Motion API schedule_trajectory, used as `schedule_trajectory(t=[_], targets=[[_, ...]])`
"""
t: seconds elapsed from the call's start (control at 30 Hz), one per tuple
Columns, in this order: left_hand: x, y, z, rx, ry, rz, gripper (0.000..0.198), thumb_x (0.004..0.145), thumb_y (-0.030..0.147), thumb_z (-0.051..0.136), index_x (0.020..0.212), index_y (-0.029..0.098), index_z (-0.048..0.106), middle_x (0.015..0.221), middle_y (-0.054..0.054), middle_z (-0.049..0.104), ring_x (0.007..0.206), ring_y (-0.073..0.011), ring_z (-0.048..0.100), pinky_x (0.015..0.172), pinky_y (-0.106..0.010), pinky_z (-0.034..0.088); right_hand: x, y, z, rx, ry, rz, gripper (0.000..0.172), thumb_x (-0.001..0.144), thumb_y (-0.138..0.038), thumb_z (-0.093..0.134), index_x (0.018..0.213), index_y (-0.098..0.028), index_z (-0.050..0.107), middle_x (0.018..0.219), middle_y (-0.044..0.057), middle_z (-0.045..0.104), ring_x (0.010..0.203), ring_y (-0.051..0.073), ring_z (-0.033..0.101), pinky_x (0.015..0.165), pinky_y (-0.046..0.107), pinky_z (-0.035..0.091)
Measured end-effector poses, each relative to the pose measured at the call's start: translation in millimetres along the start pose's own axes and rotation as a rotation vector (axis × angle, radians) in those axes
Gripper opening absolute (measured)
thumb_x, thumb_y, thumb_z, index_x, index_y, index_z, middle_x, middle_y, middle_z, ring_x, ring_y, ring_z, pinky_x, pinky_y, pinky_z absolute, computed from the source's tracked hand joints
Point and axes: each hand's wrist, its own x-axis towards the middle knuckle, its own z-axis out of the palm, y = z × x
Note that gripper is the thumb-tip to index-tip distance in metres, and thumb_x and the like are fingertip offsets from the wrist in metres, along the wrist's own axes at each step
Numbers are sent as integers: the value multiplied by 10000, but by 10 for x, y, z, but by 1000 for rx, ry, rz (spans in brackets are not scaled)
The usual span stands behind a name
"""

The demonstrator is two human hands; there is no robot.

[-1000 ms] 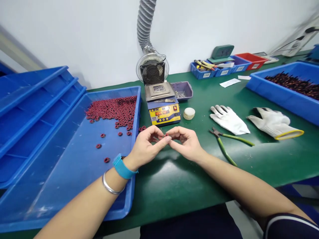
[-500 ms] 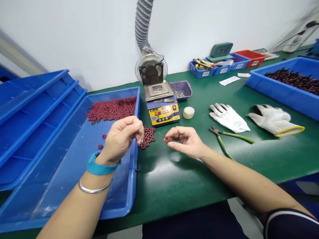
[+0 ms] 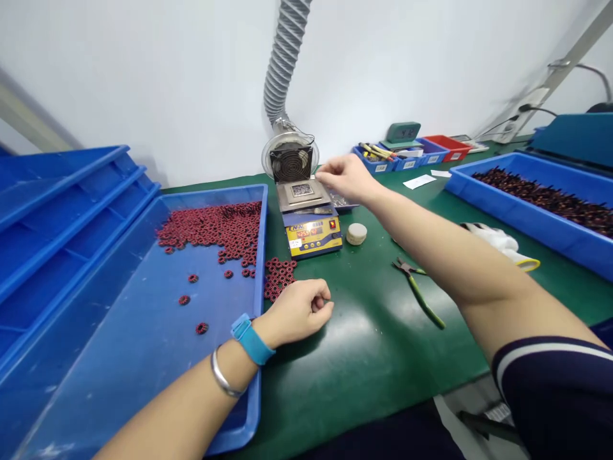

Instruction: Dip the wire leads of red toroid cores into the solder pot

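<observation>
My left hand (image 3: 302, 310) is closed with curled fingers over the green table, just right of a cluster of small red-and-black wound ring coils (image 3: 279, 278). What its fingers hold, if anything, is hidden. My right hand (image 3: 348, 177) is raised in a pinch beside the solder pot (image 3: 313, 235), right of its fan (image 3: 291, 163). I cannot make out anything between those fingertips. The pot's small square opening (image 3: 302, 190) shows silvery metal, and its front display is lit. Many more ring coils (image 3: 211, 230) lie in the blue tray (image 3: 158, 364) on the left.
Green-handled cutters (image 3: 417, 295) and a round whitish block (image 3: 356, 234) lie on the table (image 3: 354, 377). White gloves (image 3: 498, 241) are partly behind my right forearm. A blue bin (image 3: 527, 203) of dark parts stands right; a grey hose (image 3: 287, 57) rises above the pot.
My right hand has moved up and away from the table towards the solder pot; the ring coil it held is no longer visible. My left hand has moved right and down, out over the table.
</observation>
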Motion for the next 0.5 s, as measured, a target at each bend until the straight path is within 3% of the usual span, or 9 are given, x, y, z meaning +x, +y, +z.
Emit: schedule_trajectory(t=[0.1, 0.2, 0.37, 0.5], targets=[[18, -46, -17, 25, 1, -21, 38, 752, 206, 555, 730, 180, 539, 647, 2, 590, 596, -126, 533, 575, -244, 407, 481, 13, 153, -327, 9, -21, 18, 719, -109, 653, 704, -99, 653, 670, 70, 623, 806, 232, 639, 834, 412, 520], [31, -67, -43, 45, -2, -20, 50, 758, 227, 565, 742, 185, 544, 661, -3, 606, 608, -136, 547, 587, -251, 421, 766, 97, 337, -463, -26, -19, 70, 692, -83, 671, 761, -75, 660, 747, 119, 639, 919, 292, 634, 865, 449, 515], [29, -56, -54, 94, -33, -24, 73, 763, 254, 578, 755, 189, 547, 687, -11, 626, 631, -149, 563, 606, -263, 428, 906, 251, 554, -560, -37, 11, 321, 653, -116, 719, 954, -22, 660, 898, 196, 653, 980, 342, 630, 872, 481, 522], [25, -60, -46, 126, -62, -28, 89, 765, 272, 578, 764, 187, 550, 710, -18, 635, 640, -153, 562, 610, -267, 422, 888, 262, 622, -641, -88, 39, 372, 662, -125, 707, 1015, -23, 649, 938, 204, 667, 955, 328, 646, 862, 470, 533]])
